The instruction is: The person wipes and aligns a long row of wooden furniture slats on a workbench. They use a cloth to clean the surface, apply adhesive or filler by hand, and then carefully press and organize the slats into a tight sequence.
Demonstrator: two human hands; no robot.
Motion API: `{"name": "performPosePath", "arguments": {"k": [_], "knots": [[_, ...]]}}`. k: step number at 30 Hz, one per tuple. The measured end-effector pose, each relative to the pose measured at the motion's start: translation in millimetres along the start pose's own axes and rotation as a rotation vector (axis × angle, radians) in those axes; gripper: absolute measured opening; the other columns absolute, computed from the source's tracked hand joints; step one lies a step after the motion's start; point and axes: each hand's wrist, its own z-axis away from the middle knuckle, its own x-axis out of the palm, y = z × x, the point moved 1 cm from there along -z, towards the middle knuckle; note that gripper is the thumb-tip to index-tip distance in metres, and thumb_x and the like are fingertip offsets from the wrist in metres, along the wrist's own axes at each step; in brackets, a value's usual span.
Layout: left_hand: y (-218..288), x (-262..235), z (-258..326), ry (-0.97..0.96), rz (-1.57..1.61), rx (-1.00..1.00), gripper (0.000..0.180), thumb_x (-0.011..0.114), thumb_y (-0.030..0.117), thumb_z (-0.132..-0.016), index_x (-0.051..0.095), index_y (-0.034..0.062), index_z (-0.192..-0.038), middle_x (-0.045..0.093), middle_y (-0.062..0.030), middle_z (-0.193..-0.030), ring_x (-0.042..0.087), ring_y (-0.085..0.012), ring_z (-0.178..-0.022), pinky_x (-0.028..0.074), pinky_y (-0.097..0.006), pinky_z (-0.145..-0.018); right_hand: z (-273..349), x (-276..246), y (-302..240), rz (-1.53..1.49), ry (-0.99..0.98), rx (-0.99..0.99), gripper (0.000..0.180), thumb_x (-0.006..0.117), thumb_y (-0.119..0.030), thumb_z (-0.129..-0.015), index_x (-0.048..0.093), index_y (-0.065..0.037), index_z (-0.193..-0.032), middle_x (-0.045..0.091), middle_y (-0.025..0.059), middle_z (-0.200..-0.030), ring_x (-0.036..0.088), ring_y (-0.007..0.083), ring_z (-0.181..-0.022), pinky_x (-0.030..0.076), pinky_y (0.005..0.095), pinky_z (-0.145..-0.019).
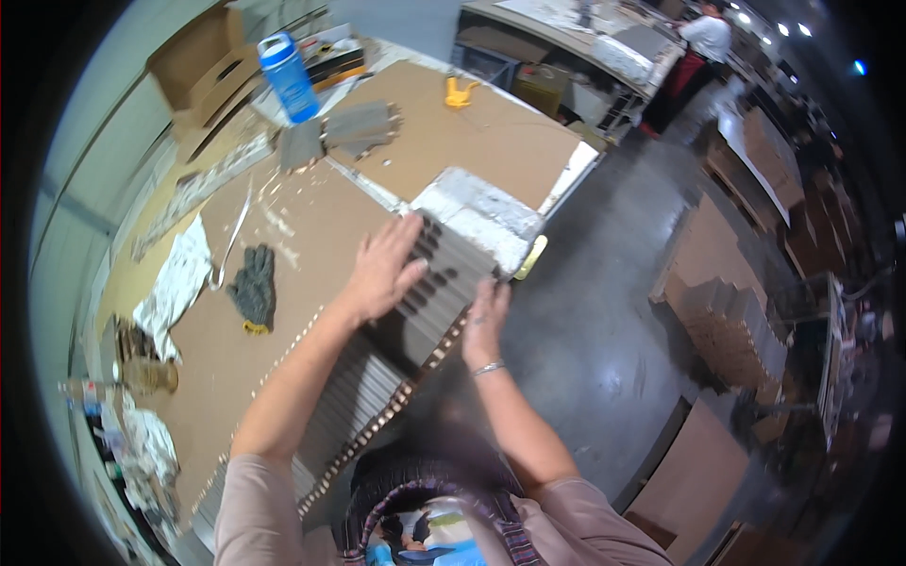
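Note:
Grey slatted panels [446, 275], ribbed, with small pale tabs along their edges, lie in a long row along the near right edge of the table. My left hand [382, 271] rests flat on the upper part of the row, its fingers spread toward the far end. My right hand [484, 319] touches the panel's outer edge, fingers stretched out along it; its palm side is partly hidden. Against the far end of the panel is a white-smeared block [478, 215]. A strip of light falls across the lower panels, between my forearms.
On the brown board-covered table [311, 236] lie a dark glove [253, 289], a white cloth [177, 283], grey panel pieces [359, 127] and a yellow tool [460, 92]. A blue bottle [289, 77] stands at the back. Stacked boards [722, 311] stand on the floor at right; a person [700, 47] is far off.

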Motion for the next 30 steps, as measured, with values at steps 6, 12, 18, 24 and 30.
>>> {"name": "performPosePath", "arguments": {"k": [6,12,18,24,30], "knots": [[29.0,-76.7,148.0,-0.128,-0.239,0.061,0.098,0.048,0.069,-0.09,0.024,0.0006,-0.156,0.025,-0.0187,-0.163,0.024,-0.0371,-0.151,0.014,-0.062,-0.119,19.1,-83.6,-11.5,0.071,0.113,-0.249,0.043,0.062,-0.032,-0.099,0.052,0.0,-0.127,0.053,0.0061,-0.119,0.048,0.0137,-0.107,0.04,0.0297,-0.099],[50.7,-17.2,137.7,-0.167,-0.302,-0.012,0.095,0.051,0.066,-0.09,0.025,0.0035,-0.157,0.025,-0.0142,-0.164,0.025,-0.0319,-0.151,0.015,-0.059,-0.12,50.2,-99.8,5.6,0.089,0.013,-0.045,0.042,0.061,-0.028,-0.1,0.051,0.001,-0.129,0.052,0.0088,-0.121,0.05,0.0163,-0.111,0.04,0.032,-0.102],[51.0,-12.7,120.4,-0.149,-0.252,0.004,0.095,0.055,0.062,-0.09,0.022,0.0051,-0.158,0.022,-0.012,-0.165,0.02,-0.029,-0.153,0.013,-0.06,-0.121,53.0,-64.2,-25.1,0.155,-0.15,-0.159,0.044,0.058,-0.027,-0.101,0.047,0.0,-0.135,0.047,0.012,-0.127,0.048,0.0213,-0.119,0.038,0.0367,-0.109],[49.1,-1.5,106.4,-0.073,-0.269,0.029,0.086,0.049,0.061,-0.094,0.027,0.0049,-0.156,0.026,-0.0124,-0.164,0.022,-0.0288,-0.152,0.015,-0.055,-0.122,52.2,-53.1,-32.2,0.259,-0.19,-0.228,0.042,0.06,-0.022,-0.098,0.05,0.0,-0.133,0.05,0.0139,-0.128,0.05,0.0265,-0.121,0.038,0.0403,-0.108],[27.7,-47.8,167.1,0.067,-0.09,-0.096,0.085,0.062,0.049,-0.091,0.028,0.0065,-0.157,0.029,-0.0128,-0.163,0.024,-0.0293,-0.152,0.017,-0.057,-0.121,57.6,-69.1,-14.8,0.27,-0.183,-0.258,0.043,0.06,-0.019,-0.098,0.048,0.001,-0.134,0.05,0.015,-0.132,0.051,0.0265,-0.121,0.039,0.0408,-0.107]]}}
